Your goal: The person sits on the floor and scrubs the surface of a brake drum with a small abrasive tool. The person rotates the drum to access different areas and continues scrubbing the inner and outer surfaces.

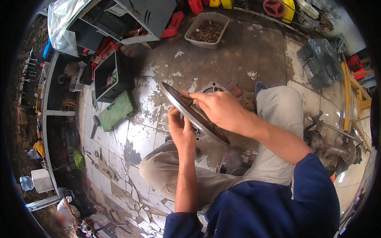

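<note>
Tilted steeply in front of me is a large round metal disc (173, 97) with a shiny rim and a dark inner face, possibly a clutch or flywheel part. My left hand (183, 131) grips its near side, fingers closed at the edge. My right hand (222, 109) reaches over the dark face with its fingers drawn together against it; whatever they pinch is too small to make out. Partly hidden behind the disc, a round metal housing (214, 88) with bolt holes lies on the floor between my bent legs.
A green case (117, 111) and a hammer (95, 126) lie to the left, near a black crate (106, 77). Ahead stands a grey tub (214, 45) of bolts. To the right are a dark toolbox (319, 63) and a heavy metal part (337, 151). Another person (67, 214) appears lower left.
</note>
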Motion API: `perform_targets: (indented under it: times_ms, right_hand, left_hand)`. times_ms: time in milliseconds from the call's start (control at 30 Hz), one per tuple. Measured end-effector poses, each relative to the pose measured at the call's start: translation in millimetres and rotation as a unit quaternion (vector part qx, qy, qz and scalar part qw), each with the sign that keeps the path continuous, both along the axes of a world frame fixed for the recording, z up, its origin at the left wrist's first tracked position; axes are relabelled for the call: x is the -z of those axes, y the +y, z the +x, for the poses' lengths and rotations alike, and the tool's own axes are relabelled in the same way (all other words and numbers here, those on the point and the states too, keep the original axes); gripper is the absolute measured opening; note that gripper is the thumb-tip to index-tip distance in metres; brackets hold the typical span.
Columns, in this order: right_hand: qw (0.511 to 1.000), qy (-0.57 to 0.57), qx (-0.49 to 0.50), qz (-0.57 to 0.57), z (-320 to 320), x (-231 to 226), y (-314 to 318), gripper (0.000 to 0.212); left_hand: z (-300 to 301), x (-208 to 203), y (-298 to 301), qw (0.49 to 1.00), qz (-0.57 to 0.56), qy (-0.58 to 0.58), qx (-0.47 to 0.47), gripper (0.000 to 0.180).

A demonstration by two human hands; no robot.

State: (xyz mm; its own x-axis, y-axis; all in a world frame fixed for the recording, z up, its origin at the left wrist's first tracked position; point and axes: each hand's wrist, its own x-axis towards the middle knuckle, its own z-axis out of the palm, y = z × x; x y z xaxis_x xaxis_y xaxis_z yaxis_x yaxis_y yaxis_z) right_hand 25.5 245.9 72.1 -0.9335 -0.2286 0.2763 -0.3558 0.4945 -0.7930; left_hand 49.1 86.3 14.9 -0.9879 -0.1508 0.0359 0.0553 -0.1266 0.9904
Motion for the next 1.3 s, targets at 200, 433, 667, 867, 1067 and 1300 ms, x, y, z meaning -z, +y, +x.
perform_targets:
  times_ms: [200, 433, 667, 867, 1067, 1300]
  right_hand:
    - [0.998, -0.042, -0.024, 0.046, 0, -1, 0, 0.030]
    - [0.997, -0.047, -0.008, 0.069, 0, 3, -1, 0.031]
    - [0.999, -0.017, 0.001, 0.050, 3, 7, -2, 0.031]
    - [0.997, -0.027, 0.007, 0.066, 3, 4, -2, 0.030]
    - [0.999, -0.006, 0.015, 0.031, 5, -4, -2, 0.029]
    - [0.998, -0.010, 0.009, 0.064, 6, -4, -1, 0.029]
  left_hand:
    - [0, -1, 0, 1.000, -0.016, 0.002, 0.004, 0.023]
    - [-1, 3, 0, 1.000, -0.016, 0.008, -0.005, 0.023]
    - [-1, 5, 0, 1.000, -0.005, 0.010, -0.012, 0.024]
    - [-1, 4, -1, 1.000, -0.011, 0.008, -0.013, 0.025]
    - [1, 4, -5, 1.000, -0.011, -0.017, 0.006, 0.021]
    - [0, 3, -2, 1.000, -0.017, -0.009, 0.009, 0.022]
